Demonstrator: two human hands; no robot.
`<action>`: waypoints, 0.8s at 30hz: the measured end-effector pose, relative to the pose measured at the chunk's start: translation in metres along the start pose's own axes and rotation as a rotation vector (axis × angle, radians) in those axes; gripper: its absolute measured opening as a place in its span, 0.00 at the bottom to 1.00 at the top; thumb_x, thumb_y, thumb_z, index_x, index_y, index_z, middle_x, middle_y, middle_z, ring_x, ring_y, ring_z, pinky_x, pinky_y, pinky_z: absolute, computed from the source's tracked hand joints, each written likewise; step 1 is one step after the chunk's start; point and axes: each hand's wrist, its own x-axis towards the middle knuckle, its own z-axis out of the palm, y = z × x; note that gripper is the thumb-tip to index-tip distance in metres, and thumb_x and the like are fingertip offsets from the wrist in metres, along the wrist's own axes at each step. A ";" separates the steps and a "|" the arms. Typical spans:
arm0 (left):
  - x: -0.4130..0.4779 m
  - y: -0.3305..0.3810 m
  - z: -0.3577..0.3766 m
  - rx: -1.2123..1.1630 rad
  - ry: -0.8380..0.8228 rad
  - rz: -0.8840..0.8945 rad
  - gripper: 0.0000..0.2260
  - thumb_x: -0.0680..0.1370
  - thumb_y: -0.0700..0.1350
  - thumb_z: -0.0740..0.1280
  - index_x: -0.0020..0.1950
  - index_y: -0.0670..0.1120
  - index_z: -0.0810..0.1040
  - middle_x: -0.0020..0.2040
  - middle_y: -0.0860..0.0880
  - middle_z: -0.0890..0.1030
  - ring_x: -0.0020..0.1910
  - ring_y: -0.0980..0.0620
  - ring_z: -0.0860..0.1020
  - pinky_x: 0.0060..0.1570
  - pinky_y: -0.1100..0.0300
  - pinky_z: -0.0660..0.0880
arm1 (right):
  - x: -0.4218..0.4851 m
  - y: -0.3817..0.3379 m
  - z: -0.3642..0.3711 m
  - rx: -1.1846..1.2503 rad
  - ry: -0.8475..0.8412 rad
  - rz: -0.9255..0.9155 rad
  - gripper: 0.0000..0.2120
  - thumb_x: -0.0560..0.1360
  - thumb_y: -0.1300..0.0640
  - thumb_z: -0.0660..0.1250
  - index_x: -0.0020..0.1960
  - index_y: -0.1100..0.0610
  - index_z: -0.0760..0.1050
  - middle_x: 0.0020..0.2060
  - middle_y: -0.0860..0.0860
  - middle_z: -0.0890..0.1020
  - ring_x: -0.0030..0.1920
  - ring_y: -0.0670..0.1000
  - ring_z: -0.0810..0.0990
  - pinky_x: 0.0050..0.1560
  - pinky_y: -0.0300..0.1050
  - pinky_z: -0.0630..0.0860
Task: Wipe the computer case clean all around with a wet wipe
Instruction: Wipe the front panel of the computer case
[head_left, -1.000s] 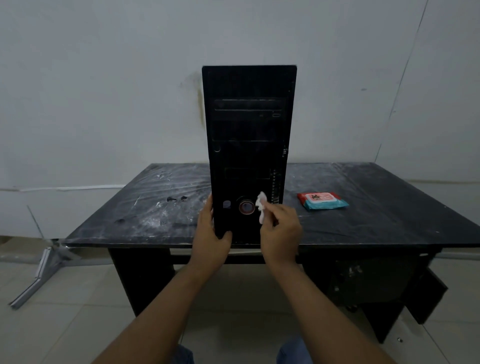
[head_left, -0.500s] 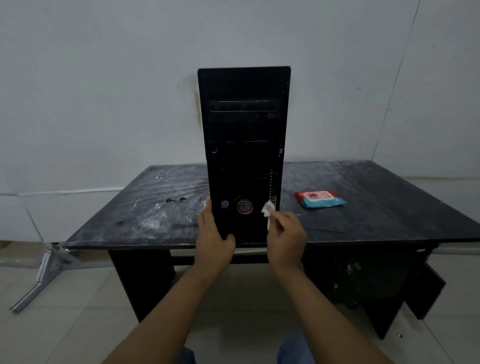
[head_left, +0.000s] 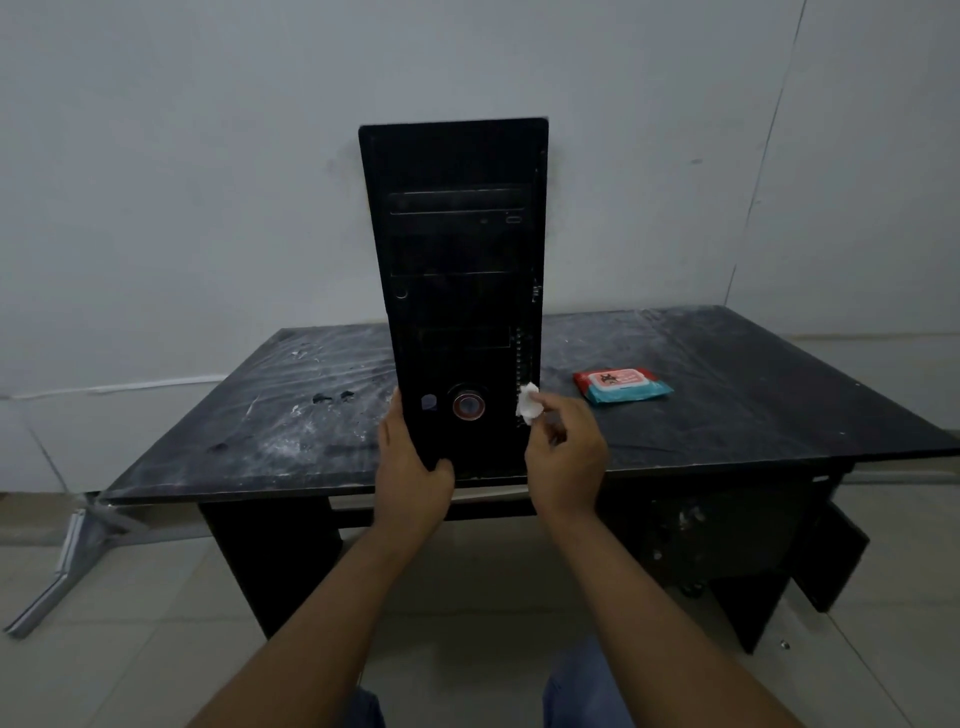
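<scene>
Seen wide-angle from head height, facing forward and slightly down, close before the table (head_left: 727, 395) spanning mid-frame, with the computer case (head_left: 457, 249) upright at frame centre.

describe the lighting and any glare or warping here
Head view: dim, flat light, the tall black computer case loses front detail; head view's wide angle flares it toward its top; no glare; the crumpled white wet wipe in the right hand is brightest.

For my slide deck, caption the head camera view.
Left hand grips the computer case while right hand holds a wet wipe at its front-right edge.
</scene>
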 end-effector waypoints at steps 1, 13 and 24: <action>0.000 0.001 0.002 0.004 0.003 0.002 0.44 0.77 0.32 0.71 0.86 0.53 0.53 0.73 0.57 0.63 0.56 0.87 0.62 0.47 0.84 0.65 | 0.002 -0.001 0.000 0.000 -0.012 0.004 0.15 0.80 0.66 0.71 0.65 0.56 0.83 0.52 0.48 0.82 0.46 0.44 0.81 0.47 0.32 0.77; -0.009 0.048 0.024 0.053 0.256 0.185 0.41 0.81 0.44 0.73 0.87 0.54 0.52 0.86 0.51 0.53 0.81 0.64 0.54 0.77 0.61 0.58 | 0.050 -0.018 -0.012 0.116 -0.065 0.324 0.13 0.88 0.45 0.59 0.58 0.53 0.75 0.44 0.47 0.81 0.39 0.42 0.79 0.34 0.35 0.74; 0.009 0.061 0.038 0.112 0.086 0.105 0.46 0.83 0.54 0.71 0.88 0.50 0.40 0.84 0.55 0.28 0.83 0.53 0.28 0.78 0.56 0.38 | 0.063 -0.058 -0.002 0.041 -0.060 0.338 0.13 0.88 0.45 0.58 0.55 0.53 0.74 0.41 0.47 0.81 0.39 0.44 0.79 0.33 0.39 0.68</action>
